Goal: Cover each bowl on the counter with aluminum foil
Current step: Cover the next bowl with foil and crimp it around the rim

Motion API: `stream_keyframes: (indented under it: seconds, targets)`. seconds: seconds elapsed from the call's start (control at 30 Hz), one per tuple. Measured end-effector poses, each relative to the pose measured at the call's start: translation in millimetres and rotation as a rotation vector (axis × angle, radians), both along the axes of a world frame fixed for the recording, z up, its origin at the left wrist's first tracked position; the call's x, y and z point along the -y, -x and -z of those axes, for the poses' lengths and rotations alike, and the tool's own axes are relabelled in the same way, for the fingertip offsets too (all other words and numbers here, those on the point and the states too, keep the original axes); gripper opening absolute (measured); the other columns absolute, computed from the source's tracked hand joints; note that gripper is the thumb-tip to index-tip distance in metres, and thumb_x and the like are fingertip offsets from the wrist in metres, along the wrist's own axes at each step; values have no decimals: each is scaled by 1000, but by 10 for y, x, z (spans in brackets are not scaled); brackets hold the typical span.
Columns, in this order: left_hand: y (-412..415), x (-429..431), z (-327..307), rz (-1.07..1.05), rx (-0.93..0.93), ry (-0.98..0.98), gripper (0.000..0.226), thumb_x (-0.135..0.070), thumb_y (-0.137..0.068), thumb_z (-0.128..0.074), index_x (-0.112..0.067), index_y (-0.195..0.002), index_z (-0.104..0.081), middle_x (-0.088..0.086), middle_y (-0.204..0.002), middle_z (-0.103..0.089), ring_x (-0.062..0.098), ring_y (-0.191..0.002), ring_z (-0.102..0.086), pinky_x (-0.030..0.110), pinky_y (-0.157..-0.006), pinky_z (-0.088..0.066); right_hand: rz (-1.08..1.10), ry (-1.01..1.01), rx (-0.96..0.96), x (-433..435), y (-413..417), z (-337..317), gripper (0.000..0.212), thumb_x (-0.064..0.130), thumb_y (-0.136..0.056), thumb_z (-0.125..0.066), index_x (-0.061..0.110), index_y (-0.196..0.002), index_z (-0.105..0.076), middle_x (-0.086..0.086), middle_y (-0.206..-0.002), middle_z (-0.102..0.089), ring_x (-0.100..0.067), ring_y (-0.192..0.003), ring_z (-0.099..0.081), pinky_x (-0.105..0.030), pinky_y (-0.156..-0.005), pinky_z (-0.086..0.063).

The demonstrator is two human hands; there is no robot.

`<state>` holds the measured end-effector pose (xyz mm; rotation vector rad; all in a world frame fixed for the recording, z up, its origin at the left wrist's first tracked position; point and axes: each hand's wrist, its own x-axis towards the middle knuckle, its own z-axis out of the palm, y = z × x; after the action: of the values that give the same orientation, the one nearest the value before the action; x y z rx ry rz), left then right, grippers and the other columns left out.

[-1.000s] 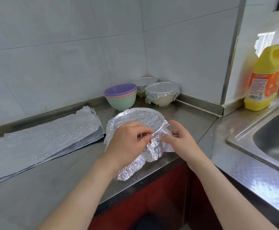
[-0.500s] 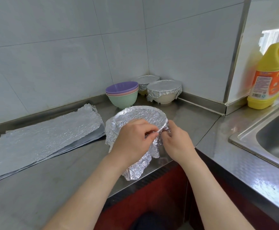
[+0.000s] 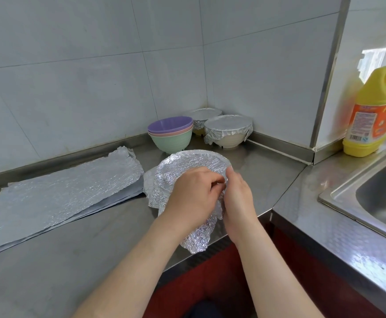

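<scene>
**A:** Compared with 1.0 s ago, the right hand [image 3: 238, 203] has closed in on the left hand [image 3: 194, 198]. They were apart then; now the fingertips meet at the near right rim.

**B:** Grasp?

**A:** The left hand's fingers are curled and pinch the foil sheet [image 3: 187, 165] at the rim. The right hand's fingers and thumb are gathered on the same fold and grip it.

**B:** Position of the work piece?

**A:** The foil sheet is draped over a bowl near the front edge of the steel counter [image 3: 72, 260]. The bowl itself is hidden under it. A loose flap hangs below the hands, toward the counter edge.

**B:** Surroundings?

**A:** A stack of flat foil [image 3: 61, 196] lies just beside it on the left. Behind it stand the nested bowls [image 3: 170, 134], uncovered: purple on top, then pink, then green. The two covered bowls [image 3: 227, 128] sit in the corner to the right of those. A yellow bottle [image 3: 375, 113] stands by the sink [image 3: 382, 198].
</scene>
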<state>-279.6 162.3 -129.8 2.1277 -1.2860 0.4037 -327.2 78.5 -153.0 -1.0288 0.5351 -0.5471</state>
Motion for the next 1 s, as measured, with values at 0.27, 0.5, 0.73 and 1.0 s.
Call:
stream_keyframes:
  seconds: [0.27, 0.5, 0.73, 1.0]
  targets:
    - [-531, -208, -287, -239, -16, 57, 19, -33, -93, -57, -25, -99, -73, -6, -110, -66, 17, -107, -55, 29, -89, -41, 131, 140, -160, 202, -37, -150, 72, 41, -97, -46, 22, -155, -7, -1, -159, -21, -26, -141, -28, -42, -104, -30]
    - [-895, -116, -204, -234, -455, -78, 37, -47, -101, -36, -28, -118, -63, -3, -130, -55, 21, -129, -44, 28, -98, -31, 137, 64, -178, 155, -290, -190, 65, 30, -101, -40, 17, -155, -6, -3, -160, -18, -28, -144, -24, -43, -111, -26]
    - [-863, -123, -166, -244, -441, -45, 30, -46, -101, -36, -28, -99, -59, -6, -98, -53, 16, -97, -50, 29, -82, -33, 286, 122, -198, 121, -510, -52, 30, 22, -103, -25, 7, -96, -50, 0, -96, -41, -17, -85, -41, -31, -84, -31]
    - [-836, -124, -155, -326, -367, -85, 31, -42, -102, -34, -20, -88, -50, 0, -91, -53, 20, -87, -49, 31, -75, -33, 110, 77, -195, 171, -374, -126, 32, 28, -102, -33, 9, -117, -53, -5, -108, -56, -23, -95, -55, -33, -79, -41]
